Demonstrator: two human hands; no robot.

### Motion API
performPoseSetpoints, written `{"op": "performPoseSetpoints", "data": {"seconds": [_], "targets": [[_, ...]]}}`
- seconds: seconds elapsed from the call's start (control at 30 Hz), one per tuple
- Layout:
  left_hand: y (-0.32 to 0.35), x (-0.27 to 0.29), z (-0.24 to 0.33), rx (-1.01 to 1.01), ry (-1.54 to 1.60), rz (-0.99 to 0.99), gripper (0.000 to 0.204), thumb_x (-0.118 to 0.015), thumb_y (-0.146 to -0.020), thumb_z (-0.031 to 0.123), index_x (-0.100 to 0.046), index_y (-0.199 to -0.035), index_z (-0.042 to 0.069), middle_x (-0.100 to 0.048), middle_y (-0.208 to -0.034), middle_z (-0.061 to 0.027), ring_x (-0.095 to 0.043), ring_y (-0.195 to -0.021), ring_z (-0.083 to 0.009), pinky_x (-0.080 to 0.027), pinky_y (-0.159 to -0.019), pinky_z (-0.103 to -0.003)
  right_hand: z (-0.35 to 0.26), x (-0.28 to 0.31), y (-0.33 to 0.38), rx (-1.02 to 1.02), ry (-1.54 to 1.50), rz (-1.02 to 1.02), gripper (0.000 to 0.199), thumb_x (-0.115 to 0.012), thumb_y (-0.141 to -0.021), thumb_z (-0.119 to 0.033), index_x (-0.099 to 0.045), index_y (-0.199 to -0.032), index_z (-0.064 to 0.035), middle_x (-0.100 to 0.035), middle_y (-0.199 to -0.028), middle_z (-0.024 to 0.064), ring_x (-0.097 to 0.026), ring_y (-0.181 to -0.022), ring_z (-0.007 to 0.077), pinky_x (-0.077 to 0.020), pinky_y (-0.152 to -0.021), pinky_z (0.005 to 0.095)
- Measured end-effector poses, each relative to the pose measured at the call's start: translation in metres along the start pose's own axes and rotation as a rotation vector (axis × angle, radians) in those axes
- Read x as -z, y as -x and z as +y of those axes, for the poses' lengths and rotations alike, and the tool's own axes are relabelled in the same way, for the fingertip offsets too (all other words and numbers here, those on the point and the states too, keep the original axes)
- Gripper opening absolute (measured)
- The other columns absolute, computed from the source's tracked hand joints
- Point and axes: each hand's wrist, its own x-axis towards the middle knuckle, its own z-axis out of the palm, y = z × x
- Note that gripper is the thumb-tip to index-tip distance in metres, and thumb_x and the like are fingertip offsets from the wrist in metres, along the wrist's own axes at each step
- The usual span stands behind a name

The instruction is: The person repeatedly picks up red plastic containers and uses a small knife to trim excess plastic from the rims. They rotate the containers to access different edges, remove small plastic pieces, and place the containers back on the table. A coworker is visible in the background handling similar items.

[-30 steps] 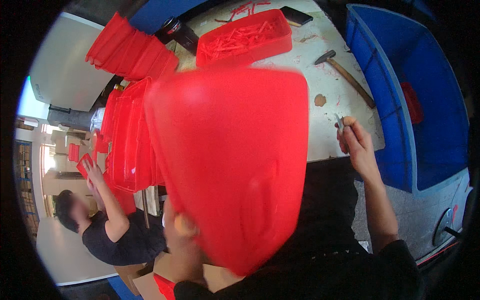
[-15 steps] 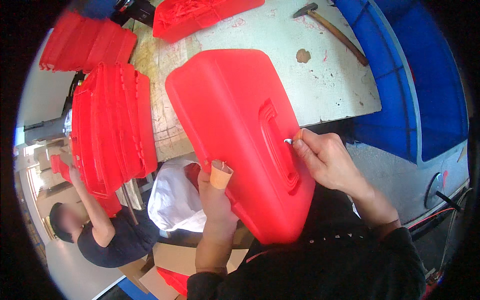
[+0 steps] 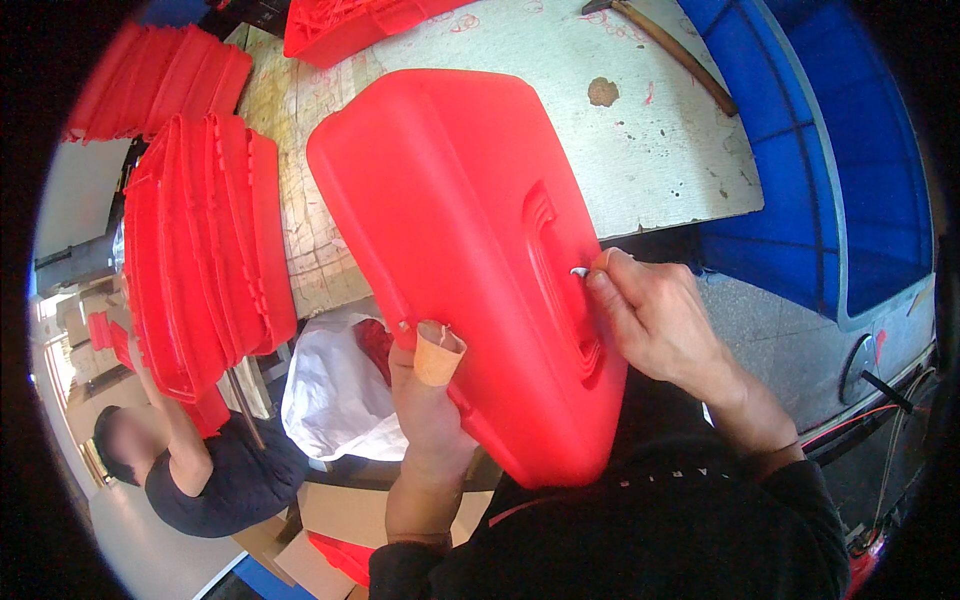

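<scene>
A large red plastic case shell point(image 3: 450, 220) lies tilted in front of me, its long recessed handle shape facing up on the right side. My left hand point(image 3: 432, 420) grips its left edge, the thumb on top in a tan finger guard point(image 3: 437, 355); the other fingers are hidden beneath. My right hand point(image 3: 660, 320) is pinched around a small tool with a curved silver tip point(image 3: 579, 271), probably a deburring blade. That tip sits at the shell's right side, beside the handle recess. Most of the tool is hidden in my fingers.
Stacked red shells point(image 3: 205, 260) stand at the left, near a person point(image 3: 225, 480) in dark clothes holding a red piece. A worktable point(image 3: 660, 170) carries a hammer point(image 3: 675, 55) and a red bin of scraps point(image 3: 360, 30). Right is a blue crate point(image 3: 780, 150); lower left, a white bag point(image 3: 335, 395).
My right hand and the tool tip have shifted slightly up along the shell's right side. The view has moved a little, so the table and stacks sit slightly differently. The left hand keeps its grip.
</scene>
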Motion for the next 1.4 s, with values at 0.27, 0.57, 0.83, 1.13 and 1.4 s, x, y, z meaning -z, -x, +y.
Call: {"op": "performPoseSetpoints", "data": {"seconds": [0.27, 0.57, 0.83, 1.13, 1.4], "targets": [[-0.002, 0.009, -0.003, 0.002, -0.03, -0.049, 0.049, -0.059, -0.099, 0.027, -0.045, -0.141, 0.004, -0.056, -0.136, -0.0105, -0.058, -0.121, -0.0255, -0.047, -0.105, -0.043, -0.001, 0.007, 0.022, -0.085, -0.006, -0.193, 0.02, -0.058, -0.097, -0.017, -0.055, -0.084, -0.0015, -0.061, -0.069, 0.0218, -0.063, -0.066, 0.0425, -0.0499, -0.058, 0.0489], [-0.001, 0.008, -0.002, 0.002, -0.081, -0.042, 0.053, -0.061, -0.098, 0.029, -0.044, -0.142, 0.004, -0.057, -0.135, -0.0116, -0.059, -0.12, -0.0271, -0.048, -0.105, -0.044, 0.001, 0.002, -0.001, 0.052, -0.024, 0.028, 0.022, -0.057, -0.098, -0.018, -0.058, -0.084, -0.0015, -0.062, -0.068, 0.0223, -0.064, -0.066, 0.0422, -0.051, -0.059, 0.0487], [0.0, 0.005, -0.002, -0.008, -0.088, -0.099, 0.055, -0.061, -0.098, 0.034, -0.045, -0.14, 0.002, -0.057, -0.135, -0.0124, -0.059, -0.12, -0.0271, -0.048, -0.104, -0.043, -0.004, 0.004, -0.007, 0.032, 0.004, 0.032, 0.022, -0.057, -0.098, -0.018, -0.057, -0.083, -0.0014, -0.062, -0.069, 0.0222, -0.064, -0.065, 0.0418, -0.0516, -0.057, 0.048], [0.005, -0.004, 0.0, 0.013, -0.001, 0.018, 0.016, -0.064, -0.097, 0.015, -0.062, -0.112, 0.008, -0.062, -0.093, 0.0027, -0.058, -0.08, -0.0077, -0.049, -0.075, -0.025, 0.002, -0.002, 0.008, 0.038, 0.077, 0.04, 0.021, -0.058, -0.098, -0.017, -0.055, -0.083, -0.0021, -0.062, -0.068, 0.0218, -0.065, -0.064, 0.0411, -0.0519, -0.056, 0.0473], [0.003, 0.005, 0.0, 0.002, -0.088, 0.007, 0.041, -0.063, -0.098, 0.026, -0.05, -0.13, 0.004, -0.058, -0.118, -0.0059, -0.058, -0.105, -0.0194, -0.048, -0.094, -0.036, 0.005, 0.003, 0.042, -0.006, -0.019, -0.141, 0.018, -0.059, -0.097, -0.015, -0.055, -0.086, -0.0023, -0.061, -0.067, 0.0197, -0.065, -0.065, 0.04, -0.0508, -0.056, 0.0463]]}}
